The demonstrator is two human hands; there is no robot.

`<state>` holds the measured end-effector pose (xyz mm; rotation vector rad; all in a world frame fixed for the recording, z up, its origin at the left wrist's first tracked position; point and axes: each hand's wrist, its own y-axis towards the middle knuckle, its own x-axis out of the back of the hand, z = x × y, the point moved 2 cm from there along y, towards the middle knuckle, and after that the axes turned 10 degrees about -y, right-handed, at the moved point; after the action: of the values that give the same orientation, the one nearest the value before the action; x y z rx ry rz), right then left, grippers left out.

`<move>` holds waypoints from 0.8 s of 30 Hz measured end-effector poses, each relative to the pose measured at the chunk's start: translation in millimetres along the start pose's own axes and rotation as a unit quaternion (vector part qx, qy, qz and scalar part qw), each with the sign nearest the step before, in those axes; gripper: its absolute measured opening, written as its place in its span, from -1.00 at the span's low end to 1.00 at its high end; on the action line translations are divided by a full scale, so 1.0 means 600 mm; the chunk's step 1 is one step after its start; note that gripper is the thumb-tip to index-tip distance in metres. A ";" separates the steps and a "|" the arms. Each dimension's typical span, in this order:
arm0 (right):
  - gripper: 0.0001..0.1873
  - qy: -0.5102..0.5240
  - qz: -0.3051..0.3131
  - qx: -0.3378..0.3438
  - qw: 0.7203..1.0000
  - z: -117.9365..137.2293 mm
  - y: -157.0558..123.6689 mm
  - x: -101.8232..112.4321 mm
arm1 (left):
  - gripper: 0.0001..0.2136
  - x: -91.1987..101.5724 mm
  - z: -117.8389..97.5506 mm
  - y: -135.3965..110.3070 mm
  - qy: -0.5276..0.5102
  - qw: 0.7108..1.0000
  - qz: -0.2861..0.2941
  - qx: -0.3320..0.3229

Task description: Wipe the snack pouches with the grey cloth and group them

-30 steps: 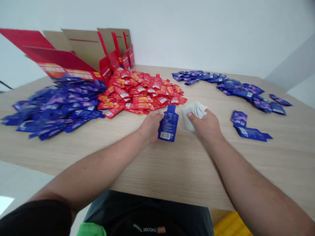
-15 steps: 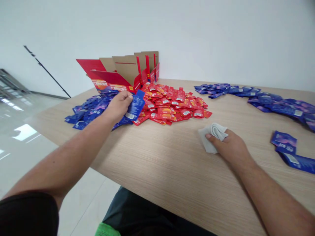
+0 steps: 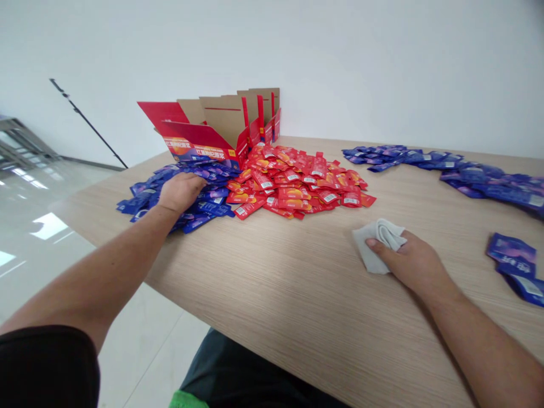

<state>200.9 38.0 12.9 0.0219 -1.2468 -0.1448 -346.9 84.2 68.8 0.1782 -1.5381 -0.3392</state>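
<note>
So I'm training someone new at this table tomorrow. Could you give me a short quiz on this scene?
1. True or false: the left hand rests on the pile of blue sachets.
2. Which hand is on the white cloth? A: the left hand. B: the right hand. C: neither.
3. Fill the gap: the heap of sachets right beside the blue pile, in front of the open carton, is ___.

Key: 1 true; 2 B; 3 red.
</note>
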 end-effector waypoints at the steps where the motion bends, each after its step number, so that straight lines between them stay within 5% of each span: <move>1: -0.58 0.001 0.003 0.002 1.000 0.001 0.000 0.000 | -0.59 -0.002 -0.003 -0.004 0.011 1.000 0.019 -0.011; 8: -0.58 0.011 0.006 -0.001 1.000 0.005 -0.003 -0.001 | -0.55 0.007 -0.007 0.012 0.057 0.990 0.131 -0.017; 15: -0.63 0.014 0.011 0.015 1.000 0.006 -0.002 -0.001 | -0.54 0.030 -0.033 0.010 0.069 0.990 0.117 -0.019; 20: -0.62 0.035 0.020 0.016 0.999 0.010 -0.006 -0.001 | -0.60 0.051 -0.125 -0.017 0.026 0.998 0.012 -0.053; 24: -0.65 0.065 -0.002 0.041 0.997 0.013 -0.008 0.001 | -0.65 0.029 -0.242 -0.039 -0.075 0.989 0.005 -0.125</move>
<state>193.1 33.6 15.8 0.1022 -1.1231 -0.0940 -205.1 42.5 73.2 -0.0533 -1.6281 -0.5448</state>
